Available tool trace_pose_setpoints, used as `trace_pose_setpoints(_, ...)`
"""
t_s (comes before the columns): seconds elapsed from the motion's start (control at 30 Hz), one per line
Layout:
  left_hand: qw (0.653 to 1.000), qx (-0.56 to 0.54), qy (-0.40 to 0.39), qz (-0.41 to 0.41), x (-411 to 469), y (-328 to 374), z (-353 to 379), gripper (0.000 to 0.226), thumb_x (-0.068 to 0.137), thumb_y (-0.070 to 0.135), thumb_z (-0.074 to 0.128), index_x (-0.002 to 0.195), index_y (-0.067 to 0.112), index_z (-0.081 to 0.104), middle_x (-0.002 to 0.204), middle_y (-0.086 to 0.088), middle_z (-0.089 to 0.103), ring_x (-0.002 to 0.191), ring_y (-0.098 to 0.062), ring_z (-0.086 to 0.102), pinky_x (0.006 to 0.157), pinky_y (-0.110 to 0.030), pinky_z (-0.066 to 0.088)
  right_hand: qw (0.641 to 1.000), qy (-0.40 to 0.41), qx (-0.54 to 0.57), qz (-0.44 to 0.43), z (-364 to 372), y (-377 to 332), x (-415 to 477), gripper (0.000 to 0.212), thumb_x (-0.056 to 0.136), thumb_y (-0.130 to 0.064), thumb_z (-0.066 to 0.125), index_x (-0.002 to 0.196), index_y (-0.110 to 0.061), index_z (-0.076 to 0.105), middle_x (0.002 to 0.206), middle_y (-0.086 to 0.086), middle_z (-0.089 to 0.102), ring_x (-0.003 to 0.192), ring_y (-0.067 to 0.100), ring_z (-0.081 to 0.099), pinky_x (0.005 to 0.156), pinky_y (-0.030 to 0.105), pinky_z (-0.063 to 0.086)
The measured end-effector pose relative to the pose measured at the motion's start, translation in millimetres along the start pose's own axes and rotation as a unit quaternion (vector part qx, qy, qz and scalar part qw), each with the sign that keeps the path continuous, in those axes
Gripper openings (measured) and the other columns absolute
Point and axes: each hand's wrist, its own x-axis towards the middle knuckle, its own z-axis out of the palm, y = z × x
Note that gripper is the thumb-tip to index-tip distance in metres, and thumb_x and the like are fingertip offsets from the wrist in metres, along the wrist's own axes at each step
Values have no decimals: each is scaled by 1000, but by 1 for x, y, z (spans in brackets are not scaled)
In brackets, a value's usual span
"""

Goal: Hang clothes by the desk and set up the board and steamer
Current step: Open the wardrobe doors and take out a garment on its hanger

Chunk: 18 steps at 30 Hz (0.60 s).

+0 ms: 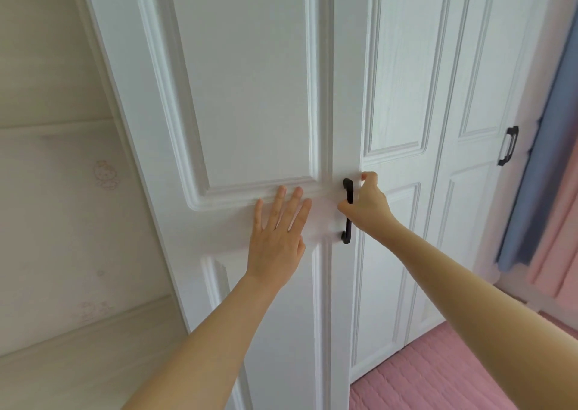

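A white panelled wardrobe door (250,81) fills the middle of the head view. It carries a black vertical handle (347,231) near its right edge. My left hand (278,237) lies flat on the door with its fingers spread, just left of the handle. My right hand (366,206) is curled around the upper part of the black handle, thumb on the left side. No clothes, board or steamer can be seen.
Further white wardrobe doors (406,96) stand to the right, one with another black handle (508,145). Blue and pink curtains (544,190) hang at the far right. A pink quilted surface (438,372) lies below right. A pale padded wall (62,206) is on the left.
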Motion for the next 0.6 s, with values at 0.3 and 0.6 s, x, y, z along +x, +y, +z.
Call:
trace_pose_setpoints(0.3, 990, -128, -4, -66, -27, 62, -36, 59, 88, 24, 55, 144, 15, 39, 159, -6, 23, 148, -32, 14, 115, -53, 17, 999, -34, 11, 7, -38, -6, -53, 63, 77, -35, 71, 126, -18, 35, 110, 8, 60, 99, 24, 61, 84, 43, 55)
trace_pose_setpoints(0.6, 898, -424, -14, -118, -40, 108, -73, 52, 94, 17, 53, 143, 18, 39, 120, 3, 56, 107, -12, 50, 87, -25, 48, 999, -4, 42, 20, -59, -24, -97, 43, 92, -52, 46, 115, -15, 50, 98, 1, 58, 94, 17, 61, 71, 37, 60)
